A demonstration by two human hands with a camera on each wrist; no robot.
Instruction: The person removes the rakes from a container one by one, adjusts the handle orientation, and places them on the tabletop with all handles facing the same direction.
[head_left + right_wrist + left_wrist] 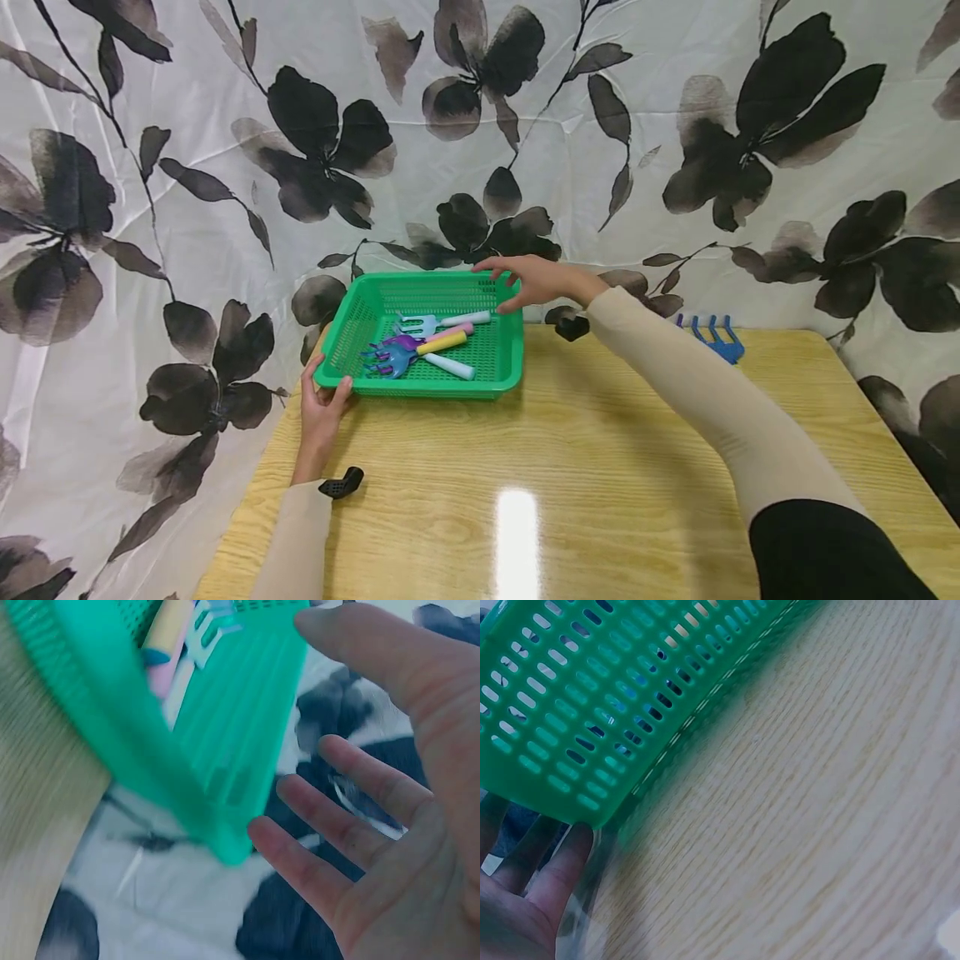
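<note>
A green plastic basket (420,390) sits at the table's back left, its left end near the table edge. Inside lie several small toy garden forks, among them a blue fork with a yellow handle (442,342) and a pale blue fork with a white handle (465,319). My left hand (321,417) holds the basket's front left corner, thumb at the front rim and fingers along the left side. At the back right corner, my right hand (543,282) has its fingers spread, with fingertips right at the rim in the right wrist view.
A blue fork head (720,340) shows at the table's back right, partly hidden behind my right sleeve (675,383). Behind the wooden table (600,500) hangs a white cloth with dark flowers (480,75), close to the basket's back and left sides.
</note>
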